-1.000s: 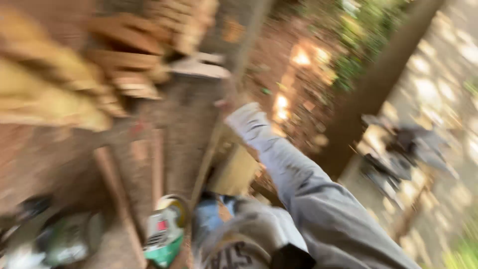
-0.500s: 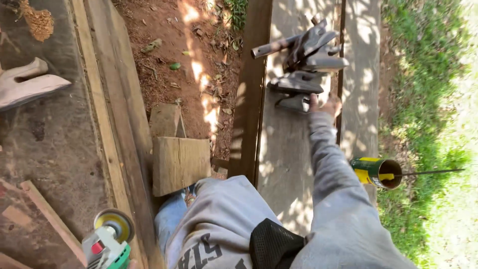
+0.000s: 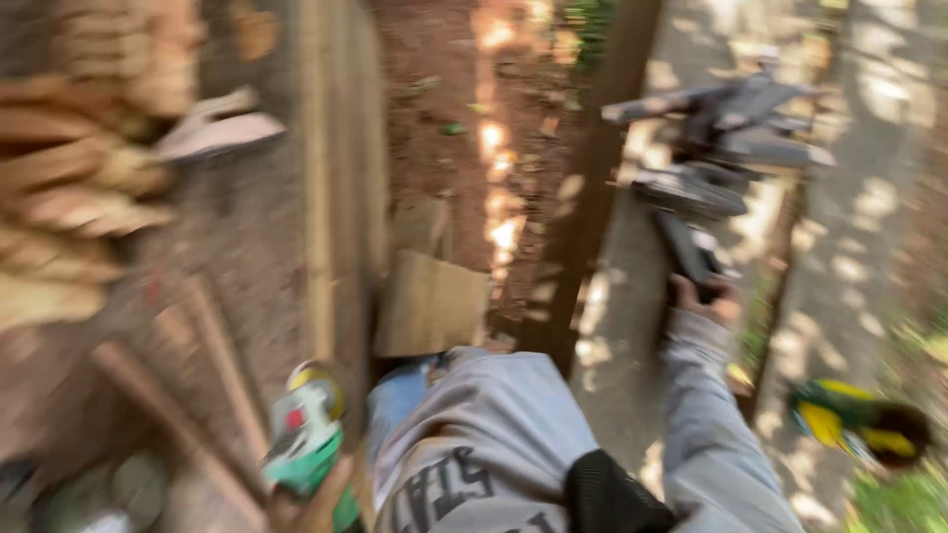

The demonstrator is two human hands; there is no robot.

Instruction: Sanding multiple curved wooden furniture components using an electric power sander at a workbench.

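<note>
The view is blurred by motion. My right hand (image 3: 703, 299), in a grey sleeve, reaches forward and closes around the dark handle (image 3: 685, 249) of a grey and black power tool (image 3: 736, 138) that rests on a concrete strip (image 3: 849, 247). My left hand is out of sight. My grey-clothed body fills the bottom centre.
A green and white angle grinder (image 3: 308, 426) lies at lower left beside long wooden planks (image 3: 331, 197). A flat wood block (image 3: 431, 302) sits on red earth. Stacked wood pieces (image 3: 79, 188) are at upper left. A yellow and green object (image 3: 857, 424) lies at the right by grass.
The camera has swung left and closer. My right hand, half a second ago touching the tool's base, is now wrapped around its dark handle.
</note>
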